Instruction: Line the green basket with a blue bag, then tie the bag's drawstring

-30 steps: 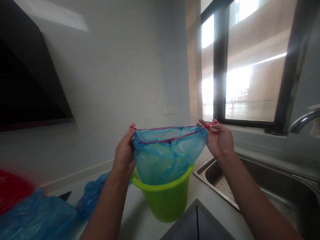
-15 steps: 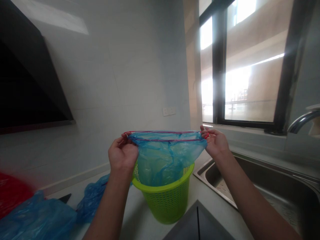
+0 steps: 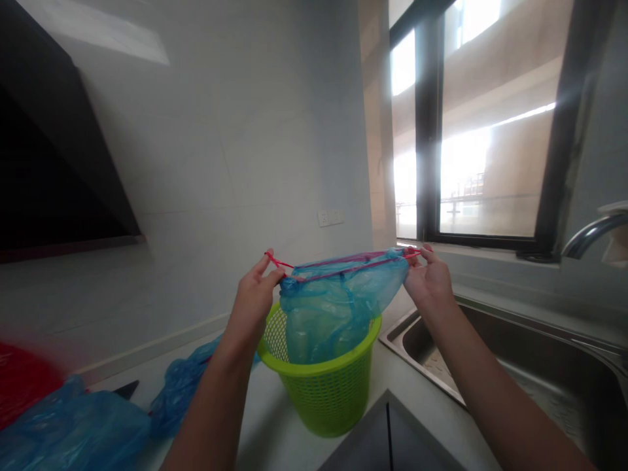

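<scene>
A thin blue drawstring garbage bag (image 3: 328, 314) is stretched between my hands, its lower part hanging inside a green plastic basket (image 3: 330, 399) with perforated sides. My left hand (image 3: 255, 288) is closed on a loop of the red drawstring at the bag's left end. At the other end, my right hand (image 3: 428, 271) pinches the red drawstring too, a little higher than the left. The bag's mouth is gathered along the string and slants up to the right. The bag's bottom is hidden by the basket wall.
A steel sink (image 3: 520, 366) with a faucet (image 3: 593, 235) lies to the right. Crumpled blue bags (image 3: 83, 425) and something red (image 3: 24, 379) lie at the left. A grey flat object with a dark slit (image 3: 387, 435) sits in front of the basket. A window stands behind the sink.
My left hand has moved right and turned, pulling a drawstring loop out of the bag's left end. The bag's mouth has bunched up narrower; my right hand has shifted only slightly.
</scene>
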### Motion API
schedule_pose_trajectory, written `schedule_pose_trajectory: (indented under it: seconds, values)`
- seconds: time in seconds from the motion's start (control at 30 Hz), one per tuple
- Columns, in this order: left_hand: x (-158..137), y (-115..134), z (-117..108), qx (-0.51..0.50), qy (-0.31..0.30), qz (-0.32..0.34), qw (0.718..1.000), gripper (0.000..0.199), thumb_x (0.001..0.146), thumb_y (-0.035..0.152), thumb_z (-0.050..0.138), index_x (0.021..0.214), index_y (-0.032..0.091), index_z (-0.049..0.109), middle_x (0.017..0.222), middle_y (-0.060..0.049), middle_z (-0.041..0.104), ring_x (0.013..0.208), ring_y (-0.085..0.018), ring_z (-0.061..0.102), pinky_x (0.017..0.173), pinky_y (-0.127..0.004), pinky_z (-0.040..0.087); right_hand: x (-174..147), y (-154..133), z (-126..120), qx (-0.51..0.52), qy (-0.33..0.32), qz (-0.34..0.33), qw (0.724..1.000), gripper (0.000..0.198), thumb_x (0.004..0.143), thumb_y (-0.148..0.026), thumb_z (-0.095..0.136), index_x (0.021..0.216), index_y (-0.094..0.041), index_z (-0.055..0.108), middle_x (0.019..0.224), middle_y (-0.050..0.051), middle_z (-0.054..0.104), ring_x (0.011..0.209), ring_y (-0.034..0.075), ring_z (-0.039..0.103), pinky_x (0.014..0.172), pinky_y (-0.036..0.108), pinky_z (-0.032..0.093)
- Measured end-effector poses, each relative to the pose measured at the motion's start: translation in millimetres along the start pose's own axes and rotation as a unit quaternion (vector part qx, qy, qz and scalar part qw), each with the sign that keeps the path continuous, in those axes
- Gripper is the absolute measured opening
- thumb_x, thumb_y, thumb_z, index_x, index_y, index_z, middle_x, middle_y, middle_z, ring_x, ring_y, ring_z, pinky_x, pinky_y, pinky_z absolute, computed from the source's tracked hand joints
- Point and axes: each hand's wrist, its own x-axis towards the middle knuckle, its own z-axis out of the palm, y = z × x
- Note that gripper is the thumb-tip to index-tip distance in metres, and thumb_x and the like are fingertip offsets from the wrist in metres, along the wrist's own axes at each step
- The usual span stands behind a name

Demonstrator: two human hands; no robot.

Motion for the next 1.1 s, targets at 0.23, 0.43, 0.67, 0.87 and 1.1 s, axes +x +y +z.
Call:
schedule_pose_trajectory:
  seconds: [0.23,0.43,0.67,0.87,1.1]
  values:
    - [5.3,-4.4,0.8,-0.055,0.107,0.048,0.992,0.023,0.078,0.028,0.073,0.099,0.019,0.075,0.087,-0.003,0.072,0.078,-0.012,0.063,0.070,-0.020,0.043,-7.5,8.3,2.5,-0.056,-0.062,-0.037,0.996,0.027,0.086,-0.005,0.043,0.103,-0.025,0.048,0.070,-0.004,0.063,0.062,0.013,0.065,0.059,0.025,0.056]
    - [-16.9,28.2,8.2,-0.143,0.045,0.083,0.985,0.011,0.087,0.027,0.063,0.083,0.018,0.069,0.094,-0.007,0.073,0.086,-0.017,0.066,0.075,-0.025,0.051,-39.4,12.2,9.5,-0.274,-0.242,-0.021,0.930,0.007,0.078,-0.015,0.054,0.080,-0.021,0.050,0.048,-0.012,0.031,0.037,0.005,0.021,0.039,0.016,0.022]
    - [-70.7,44.1,28.3,-0.084,-0.116,0.056,0.988,0.019,0.088,0.040,0.068,0.087,0.021,0.066,0.051,0.003,0.044,0.047,-0.011,0.042,0.050,-0.023,0.040,-91.6,13.5,15.6,-0.611,-0.405,-0.211,0.647,0.024,0.094,-0.021,0.043,0.070,-0.021,0.043,0.062,-0.004,0.045,0.059,0.013,0.041,0.056,0.027,0.028]
    - [-94.7,32.8,41.3,0.022,-0.227,0.026,0.973,0.022,0.095,0.043,0.058,0.101,0.023,0.066,0.062,0.002,0.046,0.055,-0.013,0.037,0.050,-0.025,0.030,-116.0,12.8,17.3,-0.635,-0.488,-0.228,0.554,0.023,0.102,-0.025,0.036,0.080,-0.022,0.042,0.073,-0.002,0.051,0.068,0.016,0.047,0.067,0.031,0.032]
    - [-98.5,28.5,44.9,0.111,-0.271,0.065,0.954,0.024,0.099,0.040,0.049,0.107,0.024,0.066,0.068,0.001,0.050,0.062,-0.015,0.044,0.061,-0.029,0.036,-119.7,17.7,14.4,-0.594,-0.488,-0.174,0.615,0.010,0.098,-0.015,0.038,0.096,-0.024,0.041,0.073,-0.004,0.050,0.068,0.016,0.048,0.067,0.029,0.035]
